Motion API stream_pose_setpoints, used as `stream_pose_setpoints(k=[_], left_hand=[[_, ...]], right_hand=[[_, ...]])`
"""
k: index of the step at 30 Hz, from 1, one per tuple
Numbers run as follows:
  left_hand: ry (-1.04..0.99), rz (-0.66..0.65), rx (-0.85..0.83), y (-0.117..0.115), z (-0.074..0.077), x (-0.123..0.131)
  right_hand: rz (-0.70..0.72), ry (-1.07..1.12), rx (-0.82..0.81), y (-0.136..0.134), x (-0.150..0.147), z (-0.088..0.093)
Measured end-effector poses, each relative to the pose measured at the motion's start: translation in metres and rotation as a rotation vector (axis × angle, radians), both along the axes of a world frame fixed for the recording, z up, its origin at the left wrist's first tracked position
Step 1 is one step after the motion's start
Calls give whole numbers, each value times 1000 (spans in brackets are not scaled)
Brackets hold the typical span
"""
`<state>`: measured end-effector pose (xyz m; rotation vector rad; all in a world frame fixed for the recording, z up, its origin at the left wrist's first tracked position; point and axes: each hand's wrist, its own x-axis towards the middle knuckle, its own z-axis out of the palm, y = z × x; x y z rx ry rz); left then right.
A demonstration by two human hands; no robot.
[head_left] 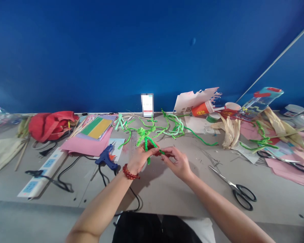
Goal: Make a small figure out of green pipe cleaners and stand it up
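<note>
A craft workspace: a grey table (167, 192) against a blue wall (142, 50), strewn with green pipe cleaners (177, 130), coloured paper (87, 145), a glue gun (106, 158) at left, scissors (236, 190) at right, and paper cups (202, 108) far right.

Orange paper cup (202, 109), far, right of centre, lying on its side: yellow printed characters on the wall, too small to read. White sheet (184, 103), just behind the cup: red printed characters near its lower edge, partly covered by the cup, not legible. Ruler (134, 140), centre: graduation marks visible, numbers not resolvable. White card (147, 105), far centre, upright: face blurred, one red band discernible. No other markings are legible.
</note>
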<state>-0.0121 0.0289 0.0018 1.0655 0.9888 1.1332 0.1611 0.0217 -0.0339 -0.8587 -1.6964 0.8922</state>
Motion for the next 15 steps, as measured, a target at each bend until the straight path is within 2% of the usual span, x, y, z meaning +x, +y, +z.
stream_pose_setpoints(k=[9,15], left_hand=[[86,140,68,-2,3,4],[73,114,69,0,2,1]], right_hand=[[15,-40,65,1,0,-3],[9,-97,98,0,2,0]])
